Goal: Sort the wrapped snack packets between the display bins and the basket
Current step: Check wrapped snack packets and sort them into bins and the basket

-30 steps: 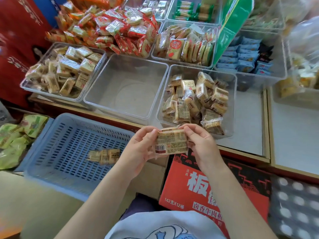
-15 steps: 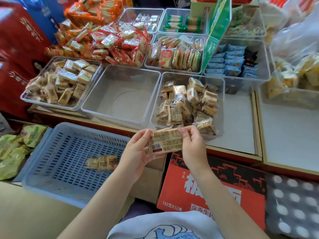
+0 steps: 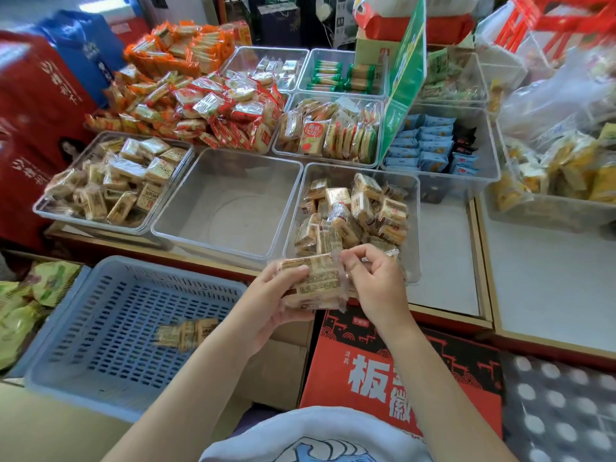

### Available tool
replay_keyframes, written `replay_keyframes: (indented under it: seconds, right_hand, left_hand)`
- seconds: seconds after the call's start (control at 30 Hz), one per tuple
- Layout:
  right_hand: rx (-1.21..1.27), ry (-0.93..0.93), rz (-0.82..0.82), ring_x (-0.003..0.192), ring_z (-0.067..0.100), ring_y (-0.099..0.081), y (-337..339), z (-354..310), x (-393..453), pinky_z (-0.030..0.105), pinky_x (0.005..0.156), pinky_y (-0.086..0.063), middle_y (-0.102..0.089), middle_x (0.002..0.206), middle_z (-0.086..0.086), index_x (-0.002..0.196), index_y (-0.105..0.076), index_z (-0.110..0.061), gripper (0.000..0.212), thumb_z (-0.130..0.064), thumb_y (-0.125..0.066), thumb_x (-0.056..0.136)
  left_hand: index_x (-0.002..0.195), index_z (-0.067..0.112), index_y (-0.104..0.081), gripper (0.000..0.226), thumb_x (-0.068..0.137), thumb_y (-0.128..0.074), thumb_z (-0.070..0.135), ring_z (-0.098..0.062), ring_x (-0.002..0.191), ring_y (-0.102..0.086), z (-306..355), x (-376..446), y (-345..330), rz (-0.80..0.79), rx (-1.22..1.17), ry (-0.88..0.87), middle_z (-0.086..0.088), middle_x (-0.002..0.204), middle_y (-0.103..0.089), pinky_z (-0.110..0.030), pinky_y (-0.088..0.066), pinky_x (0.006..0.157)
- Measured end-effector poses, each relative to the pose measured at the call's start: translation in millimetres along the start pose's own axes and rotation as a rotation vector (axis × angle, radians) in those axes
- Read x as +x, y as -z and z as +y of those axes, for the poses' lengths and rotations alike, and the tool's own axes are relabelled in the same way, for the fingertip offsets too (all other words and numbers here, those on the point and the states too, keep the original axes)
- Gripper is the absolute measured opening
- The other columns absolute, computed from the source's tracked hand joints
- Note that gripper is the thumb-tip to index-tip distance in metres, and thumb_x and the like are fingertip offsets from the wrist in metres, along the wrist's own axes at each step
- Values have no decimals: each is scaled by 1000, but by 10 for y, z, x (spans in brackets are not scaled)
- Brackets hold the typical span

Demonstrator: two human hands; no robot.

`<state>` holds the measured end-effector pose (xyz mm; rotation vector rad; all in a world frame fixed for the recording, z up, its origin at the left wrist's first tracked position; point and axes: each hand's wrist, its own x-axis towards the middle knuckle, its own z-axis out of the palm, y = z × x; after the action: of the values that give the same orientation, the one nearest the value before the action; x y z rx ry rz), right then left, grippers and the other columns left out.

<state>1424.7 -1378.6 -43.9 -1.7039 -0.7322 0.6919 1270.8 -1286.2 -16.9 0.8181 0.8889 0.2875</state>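
You are holding one wrapped snack packet (image 3: pixel 311 283) between both hands at the centre of the frame, just in front of the near rim of a clear bin. Your left hand (image 3: pixel 273 301) is cupping the packet's left end from below, with the thumb lying across its top. Your right hand (image 3: pixel 375 283) is pinching the packet's right edge between thumb and fingertips (image 3: pixel 346 258), so both hands are clamped on the same packet and sitting close together.

The clear bin behind your hands (image 3: pixel 413 228), right of centre, is holding a heap of similar tan packets. The clear bin (image 3: pixel 230 201) immediately to its left is showing only its bare floor. Farther left, another clear bin (image 3: pixel 113 181) is filled with pale square packets.

In the lower left of the frame, the blue slotted basket (image 3: pixel 110 321) is sitting below the display shelf, and a few tan packets (image 3: pixel 186 333) are lying together on its floor near its right side. The red carton (image 3: pixel 400 371) with white characters is sitting below your right wrist, in the lower middle of the frame. Across the upper part of the frame, a pile of red and orange packets (image 3: pixel 213 105) is spreading over the back bins.
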Motion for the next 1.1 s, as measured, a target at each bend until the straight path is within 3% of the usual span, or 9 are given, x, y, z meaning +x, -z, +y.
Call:
replay_keyframes:
  seconds: [0.1, 0.2, 0.33, 0.43, 0.53, 0.67, 0.83, 0.97, 1.1]
  right_hand:
    - [-89, 106, 21, 54, 5, -47, 95, -55, 72, 17, 53, -38, -55, 65, -12, 95, -64, -22, 9, -30, -64, 99]
    - [-279, 263, -160, 91, -2, -54, 53, -128, 61, 11, 83, -43, -58, 99, -16, 112, -63, -27, 29, -38, -75, 88]
    - [-437, 394, -343, 119, 7, -52, -110, -53, 9, 43, 113, -35, -61, 124, -12, 130, -61, -25, 64, -56, -78, 76]
    - [-362, 335, -322, 109, 5, -55, -87, -5, -16, 40, 108, -41, -63, 117, -11, 129, -61, -24, 65, -52, -83, 75]
    - [-156, 187, -261, 101, 4, -61, 19, -37, -47, 27, 85, -57, -59, 113, -12, 131, -54, -33, 60, -56, -77, 81]
    - [135, -32, -173, 96, 11, -67, 162, -79, -56, 35, 81, -62, -59, 112, -4, 141, -45, -48, 49, -47, -62, 95]
    - [353, -172, -264, 94, 23, -69, 278, -76, -72, 36, 73, -61, -64, 115, 10, 119, -67, -32, 21, -25, -56, 103]
    - [317, -241, -399, 91, 32, -73, 293, -29, -124, 39, 78, -60, -70, 110, 16, 112, -60, -28, 22, -29, -72, 94]
    - [307, -223, -441, 91, 29, -73, 269, 0, -136, 41, 84, -58, -69, 109, 17, 101, -56, -25, 27, -38, -76, 90]
  left_hand:
    - [122, 7, -54, 34, 95, -66, 25, -26, 93, -76, 32, 49, 53, 108, 57, 17, -13, 108, -75, -36, -64, 66]
    - [121, 9, -55, 33, 97, -66, 29, -26, 95, -76, 18, 67, 71, 173, 175, 4, -17, 115, -73, -37, -63, 70]
    - [120, 11, -63, 38, 103, -52, 44, -27, 96, -76, 49, 32, -25, 127, 180, -9, -16, 108, -76, -40, -63, 73]
    - [116, 11, -66, 48, 101, -45, 52, -30, 93, -76, 97, 32, -17, 136, 188, 0, -16, 101, -78, -39, -64, 72]
    - [122, 19, -67, 40, 88, -62, 42, -32, 100, -74, 85, 15, 47, 20, 276, -49, -20, 114, -73, -40, -64, 74]
    - [135, 39, -53, 63, 79, -78, 26, -32, 97, -74, -7, 42, 148, -57, 384, -71, -18, 107, -75, -34, -62, 65]
    - [114, 19, -59, 64, 64, -92, 41, -17, 82, -69, 4, 69, 116, 118, 550, -89, -3, 92, -79, -24, -48, 57]
    - [108, 21, -72, 62, 56, -92, 47, -23, 94, -74, 23, 62, 74, 76, 476, -130, -6, 100, -78, -35, -58, 77]
    - [106, 22, -75, 40, 71, -92, 31, -27, 99, -73, 45, 46, -15, -63, 452, -128, -10, 104, -76, -45, -57, 89]
